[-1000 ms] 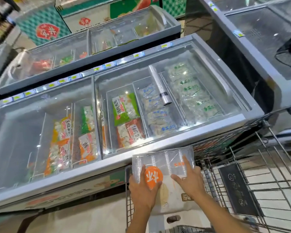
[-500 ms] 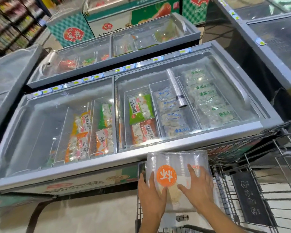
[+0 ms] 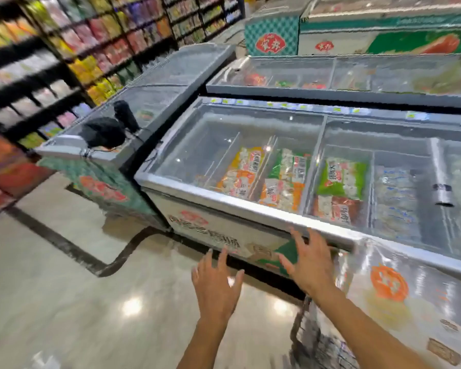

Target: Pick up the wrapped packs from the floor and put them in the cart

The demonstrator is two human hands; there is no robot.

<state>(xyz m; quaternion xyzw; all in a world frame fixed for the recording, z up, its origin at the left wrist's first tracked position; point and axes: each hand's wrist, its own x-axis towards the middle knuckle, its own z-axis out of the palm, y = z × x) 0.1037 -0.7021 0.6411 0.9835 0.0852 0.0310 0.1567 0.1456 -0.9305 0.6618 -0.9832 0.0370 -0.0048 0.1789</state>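
A clear wrapped pack [image 3: 399, 291] with a round orange label lies in the wire cart [image 3: 304, 339] at the lower right, blurred by motion. My left hand [image 3: 216, 283] hovers over the glossy floor with fingers spread and nothing in it. To its right, my right hand [image 3: 309, 262] is also spread and holds nothing, just left of the pack and in front of the freezer's front panel. No pack shows on the visible floor.
A glass-topped chest freezer [image 3: 224, 198] with frozen food bags stands straight ahead. Another freezer [image 3: 133, 134] with a black object on it stands at the left, and more sit behind. Stocked shelves [image 3: 64, 49] fill the far left. Beige tiled floor [image 3: 77, 302] spreads at the lower left.
Both hands let go of the pack, which stays in the cart. The view has swung left, and both hands now reach out over the floor.
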